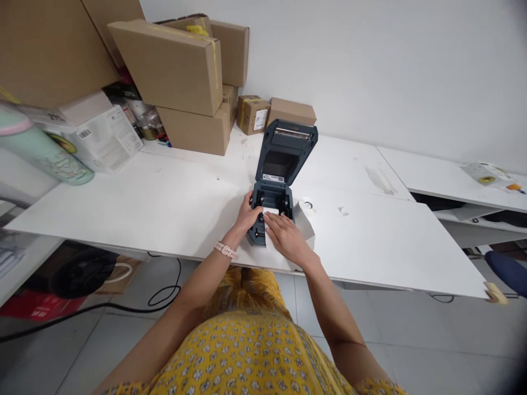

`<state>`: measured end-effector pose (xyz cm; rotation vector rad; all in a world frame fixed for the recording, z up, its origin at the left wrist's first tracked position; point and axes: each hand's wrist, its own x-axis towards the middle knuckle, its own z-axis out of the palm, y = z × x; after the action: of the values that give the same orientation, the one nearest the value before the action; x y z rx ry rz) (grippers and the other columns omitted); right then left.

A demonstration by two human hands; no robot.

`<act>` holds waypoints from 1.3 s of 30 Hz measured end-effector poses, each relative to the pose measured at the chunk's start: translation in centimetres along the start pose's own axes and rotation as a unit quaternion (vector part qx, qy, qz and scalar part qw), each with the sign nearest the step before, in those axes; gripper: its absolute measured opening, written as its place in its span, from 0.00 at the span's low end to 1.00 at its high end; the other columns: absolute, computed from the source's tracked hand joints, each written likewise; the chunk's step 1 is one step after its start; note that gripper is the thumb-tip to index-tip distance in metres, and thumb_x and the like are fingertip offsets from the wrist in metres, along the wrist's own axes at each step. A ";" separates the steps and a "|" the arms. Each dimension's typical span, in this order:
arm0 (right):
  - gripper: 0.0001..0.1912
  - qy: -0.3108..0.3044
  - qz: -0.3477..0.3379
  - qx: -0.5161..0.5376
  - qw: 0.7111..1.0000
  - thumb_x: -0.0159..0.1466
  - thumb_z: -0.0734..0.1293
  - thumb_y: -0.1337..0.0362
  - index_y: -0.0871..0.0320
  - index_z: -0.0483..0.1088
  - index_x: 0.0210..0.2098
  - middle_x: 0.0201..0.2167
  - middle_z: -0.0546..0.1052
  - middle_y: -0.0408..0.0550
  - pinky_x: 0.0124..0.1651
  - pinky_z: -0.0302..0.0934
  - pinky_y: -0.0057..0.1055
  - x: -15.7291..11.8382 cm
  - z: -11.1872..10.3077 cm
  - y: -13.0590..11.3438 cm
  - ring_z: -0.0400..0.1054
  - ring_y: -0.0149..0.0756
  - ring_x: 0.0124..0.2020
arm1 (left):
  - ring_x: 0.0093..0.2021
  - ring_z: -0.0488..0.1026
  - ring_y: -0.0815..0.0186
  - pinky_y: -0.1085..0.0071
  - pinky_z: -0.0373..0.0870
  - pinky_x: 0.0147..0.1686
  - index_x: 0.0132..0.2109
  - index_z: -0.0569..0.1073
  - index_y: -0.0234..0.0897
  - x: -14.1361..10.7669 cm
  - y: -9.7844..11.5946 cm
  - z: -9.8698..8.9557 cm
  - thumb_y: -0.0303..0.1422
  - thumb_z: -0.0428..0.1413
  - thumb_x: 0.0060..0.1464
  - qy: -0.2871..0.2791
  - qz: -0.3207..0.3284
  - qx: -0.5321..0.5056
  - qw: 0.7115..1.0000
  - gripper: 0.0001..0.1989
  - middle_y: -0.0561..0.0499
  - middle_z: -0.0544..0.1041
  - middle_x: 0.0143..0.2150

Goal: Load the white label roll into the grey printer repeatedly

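White tabletop (181, 197) bears an open printer (275, 189), paper roll (270, 211) inside. My left hand (246, 215) clasps the printer's side; my right hand (285, 235) lies flat, outstretched. Paper roll: probably light, creasable; I'd hold its ends.

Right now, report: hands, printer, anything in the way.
Left hand on left side of printer. Right hand at white roll inside. Lid up. Loose paper close on right.
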<state>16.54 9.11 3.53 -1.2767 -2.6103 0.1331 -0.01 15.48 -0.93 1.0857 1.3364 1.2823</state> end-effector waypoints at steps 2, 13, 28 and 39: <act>0.24 0.021 0.006 -0.004 1.000 0.75 0.53 0.62 0.64 0.65 0.65 0.67 0.67 0.59 0.70 0.59 0.51 -0.5 0.2 -0.7 0.63 0.49 0.68 | 0.58 0.72 0.58 0.61 0.66 0.61 0.65 0.63 0.37 0.0 0.0 0.0 0.26 0.57 0.46 0.000 -0.001 -0.002 1.000 0.37 0.44 0.73 0.61; 0.23 0.059 0.030 0.004 0.998 0.74 0.55 0.64 0.64 0.66 0.65 0.68 0.66 0.61 0.69 0.62 0.50 -2.1 0.9 -2.8 0.59 0.51 0.70 | 0.63 0.69 0.57 0.61 0.63 0.65 0.65 0.62 0.35 -0.5 1.3 0.1 0.27 0.58 0.47 -0.008 -0.009 0.003 1.000 0.36 0.41 0.69 0.65; 0.24 0.028 0.041 0.101 0.994 0.74 0.57 0.61 0.60 0.65 0.67 0.70 0.63 0.59 0.70 0.58 0.55 -2.9 0.0 -2.8 0.55 0.52 0.72 | 0.64 0.69 0.54 0.59 0.63 0.65 0.66 0.62 0.36 -0.3 1.2 -0.1 0.32 0.62 0.48 -0.024 0.000 -0.006 1.000 0.38 0.40 0.69 0.66; 0.31 0.367 0.044 0.276 0.887 0.72 0.53 0.42 0.47 0.58 0.69 0.71 0.62 0.49 0.71 0.53 0.53 9.2 -12.1 10.5 0.55 0.44 0.72 | 0.74 0.53 0.48 0.53 0.49 0.72 0.71 0.55 0.44 -5.7 0.7 -0.5 0.36 0.69 0.44 -0.024 0.056 0.100 0.993 0.51 0.41 0.57 0.74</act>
<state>22.13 22.63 14.88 -0.9730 -1.6973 0.3116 0.33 9.85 0.04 1.3380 1.4066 1.2129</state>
